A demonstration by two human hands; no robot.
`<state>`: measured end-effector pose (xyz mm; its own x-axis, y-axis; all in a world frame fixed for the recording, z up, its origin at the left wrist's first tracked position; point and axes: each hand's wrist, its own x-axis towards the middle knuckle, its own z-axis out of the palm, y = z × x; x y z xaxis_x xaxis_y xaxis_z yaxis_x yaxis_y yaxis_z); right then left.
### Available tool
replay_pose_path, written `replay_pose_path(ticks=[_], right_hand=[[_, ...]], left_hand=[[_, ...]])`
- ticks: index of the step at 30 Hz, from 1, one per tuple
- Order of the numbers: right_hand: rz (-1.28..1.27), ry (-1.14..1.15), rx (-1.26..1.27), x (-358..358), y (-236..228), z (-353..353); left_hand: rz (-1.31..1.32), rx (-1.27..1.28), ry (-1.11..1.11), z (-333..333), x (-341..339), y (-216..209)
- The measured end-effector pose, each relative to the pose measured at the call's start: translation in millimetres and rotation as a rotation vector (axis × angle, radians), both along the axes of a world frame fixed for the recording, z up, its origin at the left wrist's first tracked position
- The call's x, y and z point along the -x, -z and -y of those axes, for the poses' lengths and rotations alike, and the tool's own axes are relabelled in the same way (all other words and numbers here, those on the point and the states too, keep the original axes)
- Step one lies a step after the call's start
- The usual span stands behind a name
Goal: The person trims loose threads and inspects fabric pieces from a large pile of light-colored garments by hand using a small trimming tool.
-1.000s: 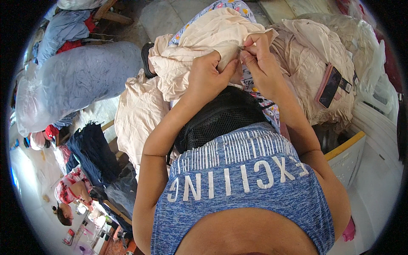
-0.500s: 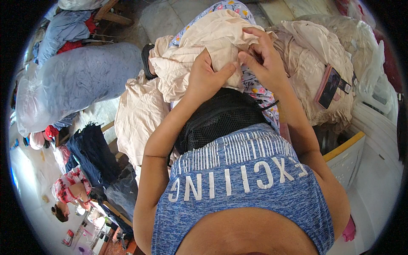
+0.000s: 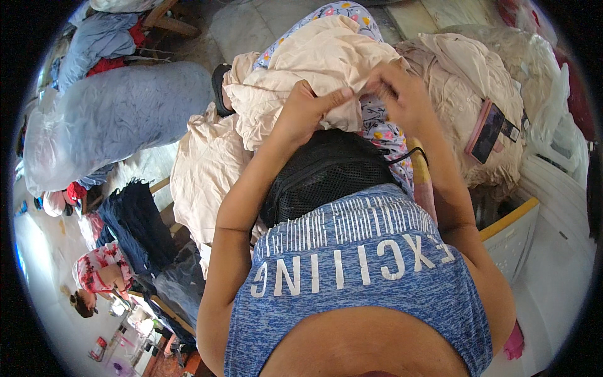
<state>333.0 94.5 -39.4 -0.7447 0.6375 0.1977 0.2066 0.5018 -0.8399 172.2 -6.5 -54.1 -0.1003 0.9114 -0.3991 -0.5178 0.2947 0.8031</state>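
Observation:
Cream-coloured fabric lies bunched across my lap, over flower-printed trousers. My left hand grips its near edge, with the thumb stretched to the right on top and the other fingers mostly hidden by the cloth. At the right edge of that fabric is my right hand, fingers bent and smeared by motion, so its hold on the cloth is unclear. A black mesh pouch sits at my waist, just below the hands.
More cream cloth hangs on the left. Beige garments are piled on the right, with a phone in a pink case on top. Plastic-wrapped grey-blue fabric lies at left. A person works farther off, lower left.
My right hand has drawn in slightly toward me and right, its fingers more bent. The fabric on my lap has shifted and looks flatter. My left hand stays nearly in place.

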Motion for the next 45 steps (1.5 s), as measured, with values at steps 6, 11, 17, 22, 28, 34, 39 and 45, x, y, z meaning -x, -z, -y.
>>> replay_pose_path(ticks=[6, 11, 17, 22, 28, 34, 39, 45], right_hand=[[0.022, 0.141, -0.036, 14, 1, -17], [-0.19, 0.116, 0.48, 13, -19, 12], [-0.086, 0.055, 0.357, 13, -14, 26], [-0.05, 0.096, 0.235, 18, -15, 28], [-0.022, 0.11, 0.203, 20, -18, 28], [-0.025, 0.132, 0.159, 22, -18, 29], [0.04, 0.118, 0.137, 21, -21, 28], [-0.084, 0.074, 0.272, 15, -13, 22]], left_hand=[[-0.366, -0.164, 0.009, -1, -3, -11], [-0.446, -0.207, -0.113, -1, -4, -15], [-0.506, -0.154, -0.069, 0, -4, -16], [-0.552, -0.197, -0.067, 0, -6, -20], [-0.619, -0.223, -0.047, 1, -5, -19], [-0.658, -0.268, -0.06, 0, -6, -15], [-0.665, -0.285, -0.065, 0, -7, -13], [-0.579, -0.244, -0.082, 0, -5, -14]])
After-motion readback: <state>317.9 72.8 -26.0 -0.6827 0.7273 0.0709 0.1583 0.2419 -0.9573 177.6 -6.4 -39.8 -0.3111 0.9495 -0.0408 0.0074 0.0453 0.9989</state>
